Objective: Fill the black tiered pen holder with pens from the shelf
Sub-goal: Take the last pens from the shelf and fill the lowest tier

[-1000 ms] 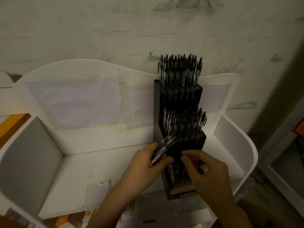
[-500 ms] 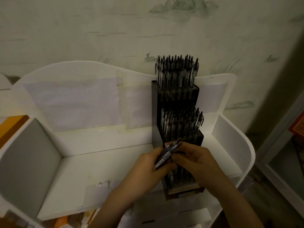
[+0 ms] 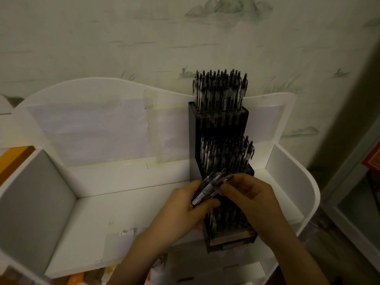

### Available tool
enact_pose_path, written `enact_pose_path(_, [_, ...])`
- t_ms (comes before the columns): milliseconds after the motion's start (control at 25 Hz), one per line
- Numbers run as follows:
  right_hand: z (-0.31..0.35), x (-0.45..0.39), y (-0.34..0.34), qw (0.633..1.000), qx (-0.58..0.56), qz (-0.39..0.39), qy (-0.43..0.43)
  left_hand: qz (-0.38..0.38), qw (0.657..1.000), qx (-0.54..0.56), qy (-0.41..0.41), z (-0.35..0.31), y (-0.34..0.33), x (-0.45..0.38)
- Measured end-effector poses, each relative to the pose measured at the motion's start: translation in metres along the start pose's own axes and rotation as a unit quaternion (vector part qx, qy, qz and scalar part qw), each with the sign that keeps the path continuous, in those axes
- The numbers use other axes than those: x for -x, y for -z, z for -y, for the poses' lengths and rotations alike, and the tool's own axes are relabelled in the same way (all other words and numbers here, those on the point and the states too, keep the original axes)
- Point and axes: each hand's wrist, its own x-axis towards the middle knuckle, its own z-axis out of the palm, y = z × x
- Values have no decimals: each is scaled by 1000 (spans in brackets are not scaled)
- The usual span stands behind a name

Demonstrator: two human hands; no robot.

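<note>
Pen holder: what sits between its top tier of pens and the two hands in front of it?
In the head view, the middle tier of pens sits between the top tier of pens and the left hand and right hand.

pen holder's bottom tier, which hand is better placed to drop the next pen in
Right, probably. The right hand pinches one pen at the top of the bundle of pens and sits directly over the pen holder. The left hand is busy gripping the bundle.

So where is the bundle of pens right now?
In the head view, the bundle of pens sits right of centre in the left hand, before the black tiered holder, the right hand pinching one.
</note>
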Motion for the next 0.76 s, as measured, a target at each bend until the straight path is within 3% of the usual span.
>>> enact_pose_path(200, [13, -4, 12, 994, -68, -78, 24, 5, 999, -27, 19, 1, 7, -1])
enact_pose_path(360, [22, -2, 37, 986, -33, -140, 81, -14, 996, -91, 20, 7, 11, 3])
enact_pose_path(600, [-28, 21, 34, 973, 211, -79, 42, -36, 996, -87, 4, 7, 10, 0])
enact_pose_path(760, [-51, 25, 28, 969, 238, -61, 40, -37, 995, -94, -5, 5, 10, 0])
